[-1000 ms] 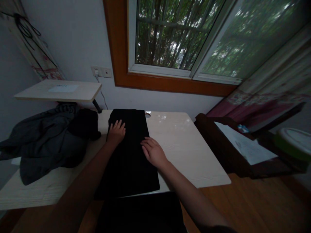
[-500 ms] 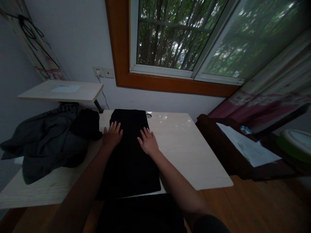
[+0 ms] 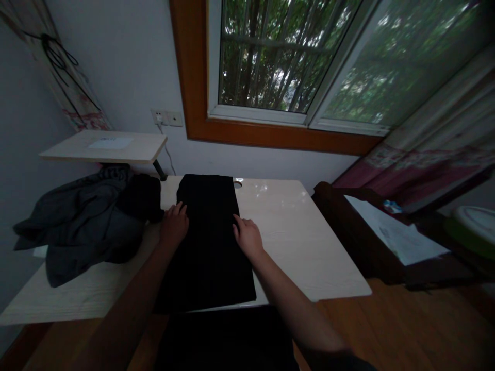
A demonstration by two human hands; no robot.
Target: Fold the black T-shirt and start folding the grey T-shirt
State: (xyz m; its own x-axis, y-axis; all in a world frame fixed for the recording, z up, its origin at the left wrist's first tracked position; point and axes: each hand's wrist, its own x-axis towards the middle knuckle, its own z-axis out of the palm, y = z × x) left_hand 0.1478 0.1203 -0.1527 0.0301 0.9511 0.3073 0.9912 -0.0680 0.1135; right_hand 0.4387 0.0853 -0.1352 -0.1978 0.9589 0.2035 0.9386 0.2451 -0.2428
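A folded black garment lies lengthwise on the pale wooden table, its near end hanging over the front edge. My left hand rests flat on the garment's left edge, fingers stretched out. My right hand lies flat on its right edge, fingers extended toward the window. Neither hand holds anything.
A heap of dark grey clothes sits on the table's left part. A small raised shelf stands behind it. A dark wooden desk with papers is at the right. A wall socket and a window are behind.
Both hands have slid apart from the garment's middle toward its left and right edges and a little nearer to me. The view has shifted slightly.
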